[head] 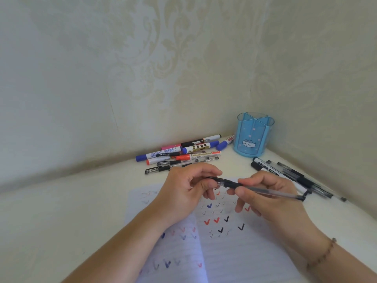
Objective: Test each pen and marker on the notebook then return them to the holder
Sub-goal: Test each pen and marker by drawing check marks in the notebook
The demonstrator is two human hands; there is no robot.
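both hands hold one clear gel pen (pixel 263 189) over the open notebook (pixel 234 252); left hand (pixel 183 193) pinches its black cap end, right hand (pixel 271 193) grips the barrel; advise a straight pull or push along the barrel, keeping the tip off the fingers; blue holder (pixel 254 137) stands empty at the counter corner.

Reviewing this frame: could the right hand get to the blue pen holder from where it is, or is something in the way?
Probably yes. The blue pen holder stands upright beyond the right hand, with open tabletop between them. The black pens lie off to the side. The hand grips a gel pen.
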